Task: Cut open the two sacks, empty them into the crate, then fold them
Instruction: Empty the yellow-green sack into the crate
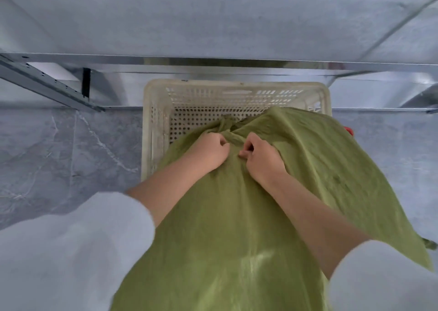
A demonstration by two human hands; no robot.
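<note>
A large green mesh sack [237,227] fills the lower middle of the view, its gathered neck lying over the near rim of a cream perforated plastic crate [154,111]. My left hand [208,150] is clenched on the bunched fabric just left of the neck. My right hand [263,156] pinches the fabric right beside it, the two fists almost touching. The crate's inner floor shows only holes where it is visible; the sack covers its near right part. A second sack is not in view.
The crate stands on a grey marbled floor [59,156] under a metal shelf frame [213,60]. A slanted metal rail [47,83] runs at the left. A small red object [348,130] peeks out at the sack's right edge.
</note>
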